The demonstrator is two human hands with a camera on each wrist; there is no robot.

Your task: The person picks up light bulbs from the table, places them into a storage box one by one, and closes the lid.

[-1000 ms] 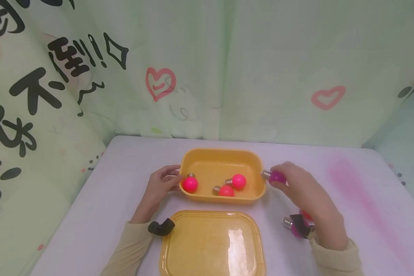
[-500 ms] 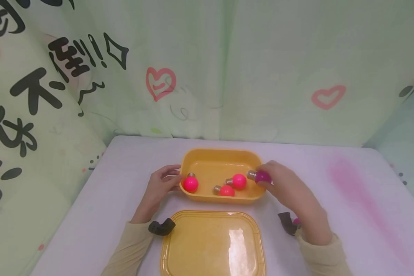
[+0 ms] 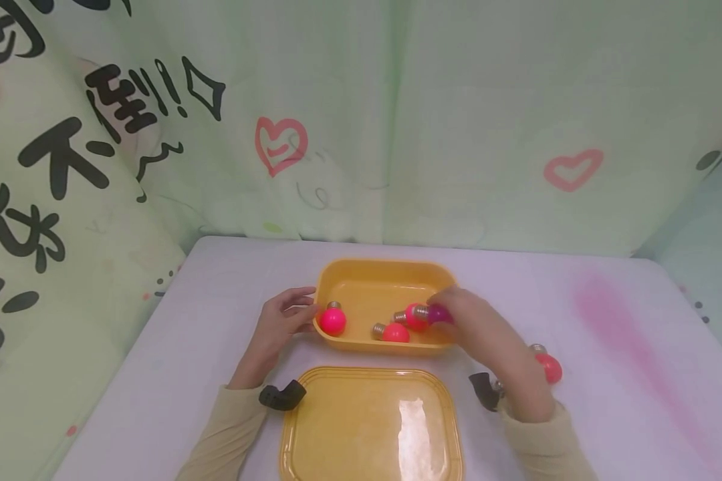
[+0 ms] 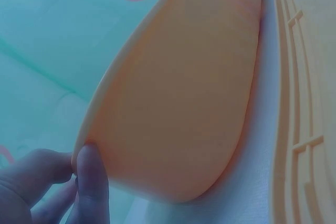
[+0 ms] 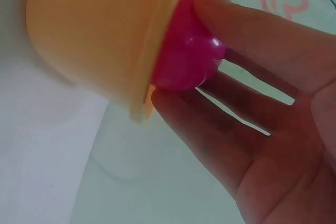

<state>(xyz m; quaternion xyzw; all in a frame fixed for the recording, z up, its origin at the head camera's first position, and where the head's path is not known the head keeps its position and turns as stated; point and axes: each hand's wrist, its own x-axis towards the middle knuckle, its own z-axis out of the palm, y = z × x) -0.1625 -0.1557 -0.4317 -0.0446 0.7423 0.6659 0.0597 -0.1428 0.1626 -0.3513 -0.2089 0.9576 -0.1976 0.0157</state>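
Observation:
A purple light bulb (image 3: pixel 440 314) with a silver screw base is pinched in my right hand (image 3: pixel 487 331), over the right end of a deep yellow container (image 3: pixel 367 347). The right wrist view shows thumb and fingers round the bulb's globe (image 5: pixel 191 51), just past the rim. My left hand (image 3: pixel 285 319) holds the container's left end; in the left wrist view its thumb (image 4: pixel 92 169) lies on the outer wall and a finger meets the rim. Inside lie a pink bulb (image 3: pixel 333 321) at the left and two reddish bulbs, one (image 3: pixel 396 333) near the front wall, the other (image 3: pixel 416 318) partly hidden.
A flat yellow lid (image 3: pixel 367 427) lies in front of the container. A red bulb (image 3: pixel 549 368) rests on the white table right of my right forearm, and a silver bulb base shows beside the black wrist mount (image 3: pixel 485 391). A printed curtain (image 3: pixel 457 133) hangs behind.
My right hand has carried the purple bulb leftward, from outside the container's right rim to above its inside. The red bulb on the table has come into view. The left hand stays put.

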